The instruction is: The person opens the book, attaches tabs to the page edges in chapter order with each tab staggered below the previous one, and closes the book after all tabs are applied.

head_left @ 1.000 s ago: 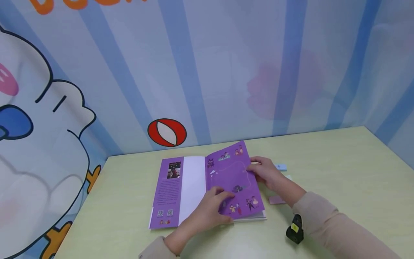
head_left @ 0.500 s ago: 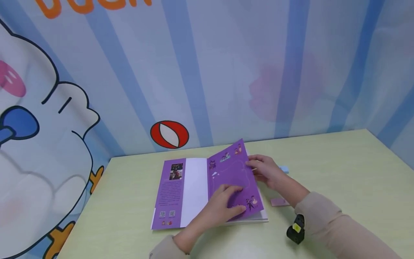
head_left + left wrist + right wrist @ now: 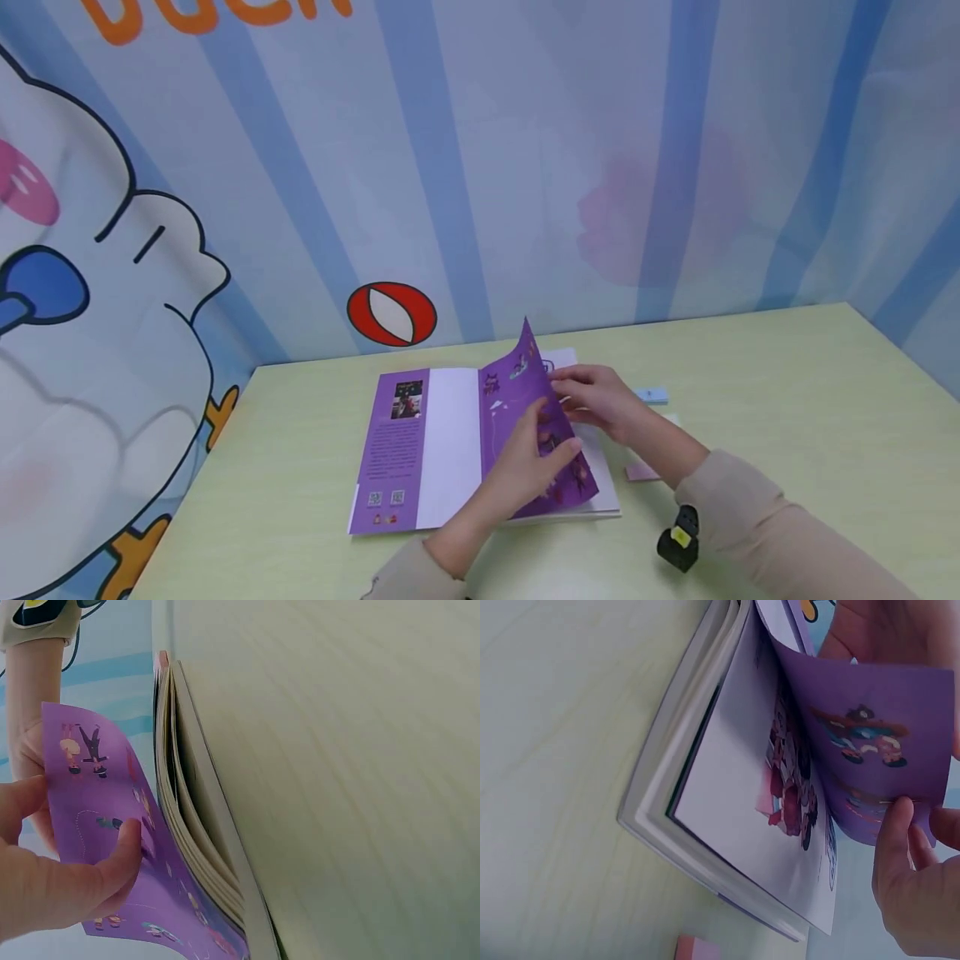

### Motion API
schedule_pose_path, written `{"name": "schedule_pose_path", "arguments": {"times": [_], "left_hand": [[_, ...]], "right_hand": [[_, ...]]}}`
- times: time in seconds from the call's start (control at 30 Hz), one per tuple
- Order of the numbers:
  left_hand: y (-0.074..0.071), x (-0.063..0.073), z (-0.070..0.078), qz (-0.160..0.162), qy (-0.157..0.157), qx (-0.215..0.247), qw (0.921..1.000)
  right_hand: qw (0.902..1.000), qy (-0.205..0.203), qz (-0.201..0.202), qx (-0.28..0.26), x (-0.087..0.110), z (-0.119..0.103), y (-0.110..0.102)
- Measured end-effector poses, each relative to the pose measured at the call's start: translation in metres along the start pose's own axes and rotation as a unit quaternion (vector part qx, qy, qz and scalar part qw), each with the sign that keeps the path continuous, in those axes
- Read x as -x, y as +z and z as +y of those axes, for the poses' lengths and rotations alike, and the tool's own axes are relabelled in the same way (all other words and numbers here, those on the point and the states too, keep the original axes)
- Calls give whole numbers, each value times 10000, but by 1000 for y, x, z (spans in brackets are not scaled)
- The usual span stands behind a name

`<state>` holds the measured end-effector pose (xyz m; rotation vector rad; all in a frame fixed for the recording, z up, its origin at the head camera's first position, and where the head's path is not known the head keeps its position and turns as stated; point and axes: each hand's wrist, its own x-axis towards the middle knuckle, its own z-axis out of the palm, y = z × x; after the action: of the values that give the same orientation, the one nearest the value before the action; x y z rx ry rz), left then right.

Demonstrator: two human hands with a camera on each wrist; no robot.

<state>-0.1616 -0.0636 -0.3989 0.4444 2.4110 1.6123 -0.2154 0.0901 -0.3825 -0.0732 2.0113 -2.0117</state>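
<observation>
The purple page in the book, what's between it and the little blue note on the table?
The right hand lies between the lifted purple page and the blue note, seen in the head view.

The left hand (image 3: 45,877) pinches a lifted purple page (image 3: 105,825) beside the book's page stack (image 3: 187,832).

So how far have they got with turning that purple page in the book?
Done: the book lies open on the table, its cover flap flat on the left. In hand: the purple page stands lifted, the left hand gripping its lower edge and the right hand at its outer edge. Left: laying it flat; the white page beneath is partly showing.
</observation>
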Motion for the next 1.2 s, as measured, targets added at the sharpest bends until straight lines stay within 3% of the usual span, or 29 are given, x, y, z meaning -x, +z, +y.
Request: {"name": "schedule_pose_path", "arguments": {"times": [0.13,0.33,0.57,0.83,1.2], "left_hand": [[-2,2,2,74,-39,312,9995],[-7,4,8,239,-481,852,9949],[-18,5,3,288,-636,1142,9910],[-37,7,0,66,-640,2383,9691],[-63,19,-3,123,-841,2514,9641]], "right_hand": [[9991,-236,-18,355,0,5,5],[9965,-570,21,619,0,8,16],[9941,-649,162,849,2,9,26],[9898,-745,155,1202,1,12,32],[9891,-627,217,1313,0,13,48]]}}
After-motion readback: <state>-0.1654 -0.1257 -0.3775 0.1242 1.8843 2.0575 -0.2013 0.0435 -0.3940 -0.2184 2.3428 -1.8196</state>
